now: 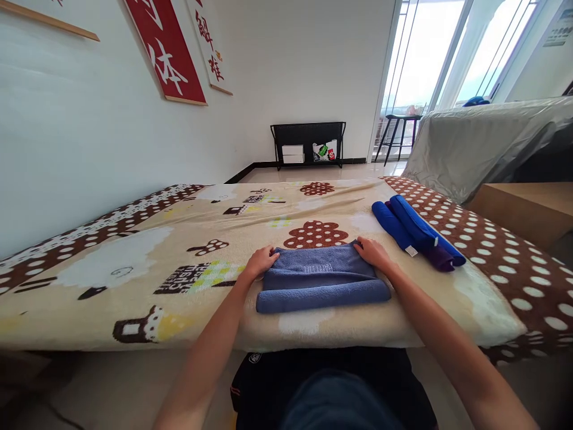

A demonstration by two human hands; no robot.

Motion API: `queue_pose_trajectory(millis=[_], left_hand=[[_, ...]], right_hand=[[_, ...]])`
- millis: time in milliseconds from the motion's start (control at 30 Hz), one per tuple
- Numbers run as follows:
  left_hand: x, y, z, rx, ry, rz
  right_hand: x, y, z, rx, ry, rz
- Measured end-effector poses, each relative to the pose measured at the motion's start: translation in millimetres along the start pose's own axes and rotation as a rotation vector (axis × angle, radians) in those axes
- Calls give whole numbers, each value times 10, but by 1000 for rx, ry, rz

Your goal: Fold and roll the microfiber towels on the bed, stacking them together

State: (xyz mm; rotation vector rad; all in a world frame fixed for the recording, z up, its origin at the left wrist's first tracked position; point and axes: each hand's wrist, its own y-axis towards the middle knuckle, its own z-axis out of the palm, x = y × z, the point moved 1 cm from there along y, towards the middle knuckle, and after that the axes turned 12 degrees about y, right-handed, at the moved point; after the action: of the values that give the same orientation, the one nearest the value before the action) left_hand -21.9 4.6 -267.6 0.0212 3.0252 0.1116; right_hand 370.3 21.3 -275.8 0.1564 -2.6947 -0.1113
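Observation:
A grey-blue towel point(322, 278) with pale lettering lies in front of me on the patterned blanket point(250, 233). Its near edge is rolled into a long tube, while the far part lies flat. My left hand point(263, 261) pinches the far left corner, fingers closed on the cloth. At the far right corner, my right hand point(372, 251) grips the towel in the same way. To the right of that hand lie rolled blue and purple towels point(416, 230), side by side, with a small white tag showing.
Beyond the bed stands a black rack point(308, 134) holding white boxes and a printed bag. A plastic-covered piece of furniture point(487, 140) and a brown box point(528, 206) are at the right. A black stool point(398, 134) stands by the window. Scrolls hang on the left wall.

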Motion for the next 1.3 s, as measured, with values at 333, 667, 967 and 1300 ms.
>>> queue_pose_trajectory(millis=[333,667,967,1300], left_hand=[[27,17,93,-190,-141,-40],[-66,-125,-94,-334,-132,-1],[-959,-813,-213,12,-107,672],[-494,-965,-59,53,52,402]], right_hand=[[17,-1,-22,-176,-45,-52],[93,-98,-175,-244,2,-62],[709,-396,41,218,100,-536],[-6,-415,35,227,24,-310]])
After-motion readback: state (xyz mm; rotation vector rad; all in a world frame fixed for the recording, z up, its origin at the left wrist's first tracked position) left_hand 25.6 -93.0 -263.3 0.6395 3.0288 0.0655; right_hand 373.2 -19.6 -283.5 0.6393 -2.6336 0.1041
